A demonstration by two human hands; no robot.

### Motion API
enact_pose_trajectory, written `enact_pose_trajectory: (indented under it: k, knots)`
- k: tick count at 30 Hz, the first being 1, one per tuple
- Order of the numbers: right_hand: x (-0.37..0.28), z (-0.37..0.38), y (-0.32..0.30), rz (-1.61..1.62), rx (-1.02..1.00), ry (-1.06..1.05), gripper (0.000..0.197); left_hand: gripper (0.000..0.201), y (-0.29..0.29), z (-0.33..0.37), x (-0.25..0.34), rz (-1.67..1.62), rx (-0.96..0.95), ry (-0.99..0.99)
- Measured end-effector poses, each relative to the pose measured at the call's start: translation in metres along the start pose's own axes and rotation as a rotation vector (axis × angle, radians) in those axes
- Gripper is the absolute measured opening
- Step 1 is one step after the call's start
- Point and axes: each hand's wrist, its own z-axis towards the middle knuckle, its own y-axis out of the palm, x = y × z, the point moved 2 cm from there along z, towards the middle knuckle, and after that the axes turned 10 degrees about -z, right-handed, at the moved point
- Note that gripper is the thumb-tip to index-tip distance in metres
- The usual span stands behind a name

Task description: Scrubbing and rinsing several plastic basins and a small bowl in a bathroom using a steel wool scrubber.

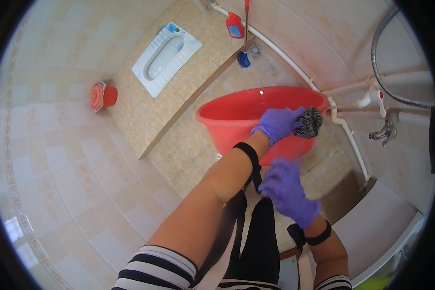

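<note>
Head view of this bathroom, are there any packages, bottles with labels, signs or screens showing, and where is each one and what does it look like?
Red bottle: on the tiled floor at the top, beside a red-handled brush with a blue head; squat and flat-sided, with a blue label panel on its front.
No other packages, signs or screens show.
</note>
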Motion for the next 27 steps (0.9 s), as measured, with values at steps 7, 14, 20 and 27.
enact_pose_trajectory:
  k: [7, 14, 20, 27]
  knots:
    - [0.007, -0.013, 0.006, 0.120, 0.066, 0.135, 0.016, 0.034, -0.003, -0.001, -0.003, 0.022, 0.034, 0.019]
    - [0.012, -0.004, 0.024, 0.139, 0.263, 0.207, 0.015, 0.033, 0.004, -0.001, 0.002, 0.017, 0.025, 0.001]
    - [0.017, -0.003, 0.021, 0.234, 0.388, 0.265, 0.016, 0.033, 0.000, 0.001, -0.002, 0.004, 0.045, 0.037]
    - [0.011, 0.037, 0.007, 0.163, 0.311, 0.046, 0.017, 0.030, 0.010, 0.001, 0.005, -0.074, -0.099, -0.063]
